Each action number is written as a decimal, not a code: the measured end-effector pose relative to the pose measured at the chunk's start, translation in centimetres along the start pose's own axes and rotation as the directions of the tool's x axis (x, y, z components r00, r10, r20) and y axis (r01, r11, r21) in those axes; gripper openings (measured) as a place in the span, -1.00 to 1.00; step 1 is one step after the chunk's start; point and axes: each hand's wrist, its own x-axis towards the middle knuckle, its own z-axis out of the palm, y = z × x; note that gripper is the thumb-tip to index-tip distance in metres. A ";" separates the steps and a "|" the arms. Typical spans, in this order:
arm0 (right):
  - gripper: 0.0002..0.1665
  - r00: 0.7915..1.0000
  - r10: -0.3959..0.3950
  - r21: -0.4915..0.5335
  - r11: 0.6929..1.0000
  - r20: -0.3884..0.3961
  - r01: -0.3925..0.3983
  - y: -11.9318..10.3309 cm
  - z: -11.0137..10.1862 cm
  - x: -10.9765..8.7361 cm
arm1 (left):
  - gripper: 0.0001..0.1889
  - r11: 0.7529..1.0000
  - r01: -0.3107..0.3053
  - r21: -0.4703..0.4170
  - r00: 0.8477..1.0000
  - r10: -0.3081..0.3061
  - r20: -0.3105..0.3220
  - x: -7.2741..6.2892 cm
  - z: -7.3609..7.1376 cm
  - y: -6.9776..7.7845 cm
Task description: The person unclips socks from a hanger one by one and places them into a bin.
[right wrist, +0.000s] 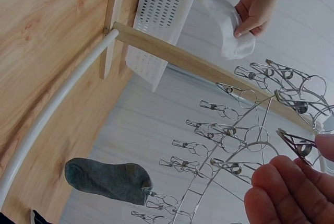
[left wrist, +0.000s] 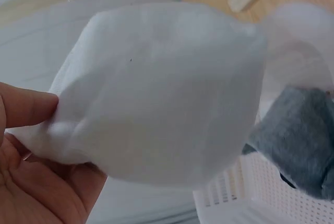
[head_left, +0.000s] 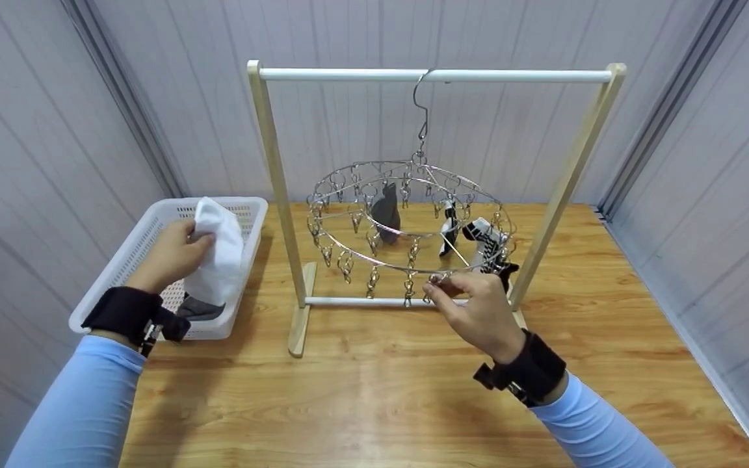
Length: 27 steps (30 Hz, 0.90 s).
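Note:
My left hand [head_left: 176, 257] pinches a white sock [head_left: 222, 250] by its edge, thumb on one side, over the white basket [head_left: 256, 218] at the left. In the left wrist view the sock hangs flat and wide from the fingertips. With thumb and fingers, my right hand [head_left: 478, 312] holds a metal clip [right wrist: 296, 144] at the near rim of a round wire sock hanger [head_left: 389, 265]. A grey sock [head_left: 385, 214] hangs clipped on the far side of that hanger. Two black-and-white socks [head_left: 488, 242] hang at its right.
A wooden stand with a white top bar [head_left: 348, 75] carries the hanger by its hook. Several clips dangle around the rings. Inside the basket lies a grey sock [left wrist: 297, 140], partly covered in the head view. Panelled walls [head_left: 706, 227] enclose the wooden table [head_left: 374, 403].

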 end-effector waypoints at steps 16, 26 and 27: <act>-0.91 1.000 0.010 0.032 0.999 0.019 -0.011 -0.4 0.0 -0.2 | -0.69 0.987 -0.029 0.159 1.000 0.028 0.007 1.9 -0.1 -5.2; -0.95 1.000 -0.002 0.031 1.000 0.019 0.001 -0.4 0.1 -0.2 | -0.61 0.971 0.005 0.241 0.990 -0.038 0.133 2.6 1.0 -6.2; -0.95 1.000 -0.002 0.030 1.000 0.019 0.001 -0.4 0.1 -0.2 | -0.57 0.966 0.019 0.256 0.987 -0.059 0.152 2.7 1.0 -6.1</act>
